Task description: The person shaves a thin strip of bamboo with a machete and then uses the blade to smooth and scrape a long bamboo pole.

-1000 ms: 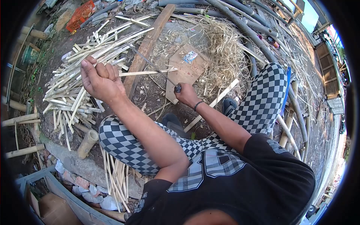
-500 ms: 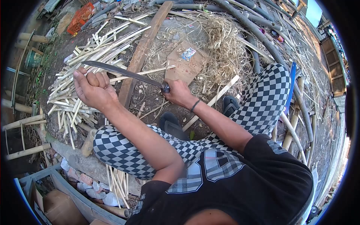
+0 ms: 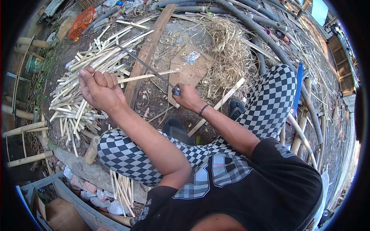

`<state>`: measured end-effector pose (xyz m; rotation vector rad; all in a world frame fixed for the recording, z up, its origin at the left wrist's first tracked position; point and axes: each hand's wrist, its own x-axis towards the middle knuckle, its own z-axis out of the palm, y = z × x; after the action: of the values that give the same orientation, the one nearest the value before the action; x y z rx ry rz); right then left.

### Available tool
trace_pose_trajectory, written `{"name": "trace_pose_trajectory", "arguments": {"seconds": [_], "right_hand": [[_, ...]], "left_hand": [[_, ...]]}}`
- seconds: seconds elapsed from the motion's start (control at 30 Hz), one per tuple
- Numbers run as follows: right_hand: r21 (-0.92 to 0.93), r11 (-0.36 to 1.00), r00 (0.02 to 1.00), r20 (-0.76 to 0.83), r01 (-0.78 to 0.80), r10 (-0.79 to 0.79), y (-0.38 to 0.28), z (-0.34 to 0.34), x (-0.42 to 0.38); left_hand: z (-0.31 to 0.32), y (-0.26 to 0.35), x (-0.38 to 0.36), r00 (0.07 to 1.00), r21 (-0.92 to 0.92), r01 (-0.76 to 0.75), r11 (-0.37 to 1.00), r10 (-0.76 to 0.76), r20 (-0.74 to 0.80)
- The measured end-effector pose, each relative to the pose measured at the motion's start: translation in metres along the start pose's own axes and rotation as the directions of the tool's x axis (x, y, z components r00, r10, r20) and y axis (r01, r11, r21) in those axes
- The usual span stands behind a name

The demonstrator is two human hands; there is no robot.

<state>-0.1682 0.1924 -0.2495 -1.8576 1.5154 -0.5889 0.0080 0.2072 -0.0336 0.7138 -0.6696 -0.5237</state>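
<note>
— Hands first: where are they?

— Left hand (image 3: 98, 89) is a closed fist around one end of a bamboo strip (image 3: 148, 76), which runs out toward the right. Right hand (image 3: 188, 97) is clenched on the handle of a knife (image 3: 145, 68); the blade slants up and left, crossing just over the strip.

— Room to move?

— Some, between the knees (image 3: 127, 148). Bare dirt there, with a pair of sandals (image 3: 177, 127) right under the wrists. The blade tip ends above a pile of split strips (image 3: 83, 84) close behind the left fist.

— What crowds the edges?

— A plank (image 3: 148, 50) lies slantwise under the strip and blade. Beyond it, a flat board (image 3: 190, 69) and a heap of shavings (image 3: 227, 50). Long dark poles (image 3: 266, 34) curve along the far right. Low on the left, a concrete ledge (image 3: 83, 167) with more strips (image 3: 122, 190) leaning on it, beside the left knee.

— And the strip itself?

— Held clear of the ground, its free end over the board.
</note>
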Motion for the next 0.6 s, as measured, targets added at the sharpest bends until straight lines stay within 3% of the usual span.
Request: {"name": "trace_pose_trajectory", "arguments": {"seconds": [0.03, 0.1, 0.2, 0.27, 0.5, 0.57, 0.6], "right_hand": [[0.036, 0.995, 0.996, -0.012, 0.091, -0.090, -0.007, -0.004, 0.000], [0.055, 0.994, 0.996, 0.015, 0.092, -0.092, -0.003, -0.003, 0.003], [0.051, 0.996, 0.995, -0.075, 0.069, -0.065, 0.058, 0.024, 0.012], [0.016, 0.922, 0.922, 0.016, -0.388, 0.387, 0.102, 0.041, 0.020], [-0.115, 0.943, 0.944, 0.071, -0.313, 0.322, 0.048, 0.014, 0.016], [0.021, 0.995, 0.994, 0.029, -0.102, 0.101, 0.017, 0.002, 0.007], [0.016, 0.994, 0.994, 0.037, -0.106, 0.106, 0.006, -0.001, 0.005]], "left_hand": [[0.000, -0.001, 0.000, 1.000, -0.001, 0.004, 1.000, -0.004, -0.005], [0.001, 0.000, 0.001, 0.999, -0.051, 0.003, 0.999, -0.001, 0.042], [0.005, 0.003, -0.004, 0.999, -0.006, -0.017, 1.000, 0.017, 0.037], [0.001, 0.003, -0.003, 0.999, -0.019, -0.022, 1.000, 0.023, 0.039], [0.004, -0.001, -0.001, 0.999, -0.029, -0.031, 0.999, 0.031, 0.027], [0.002, -0.001, 0.000, 0.999, -0.022, -0.028, 0.999, 0.029, 0.023], [0.000, -0.001, 0.001, 0.999, -0.014, -0.033, 0.999, 0.033, 0.022]]}}
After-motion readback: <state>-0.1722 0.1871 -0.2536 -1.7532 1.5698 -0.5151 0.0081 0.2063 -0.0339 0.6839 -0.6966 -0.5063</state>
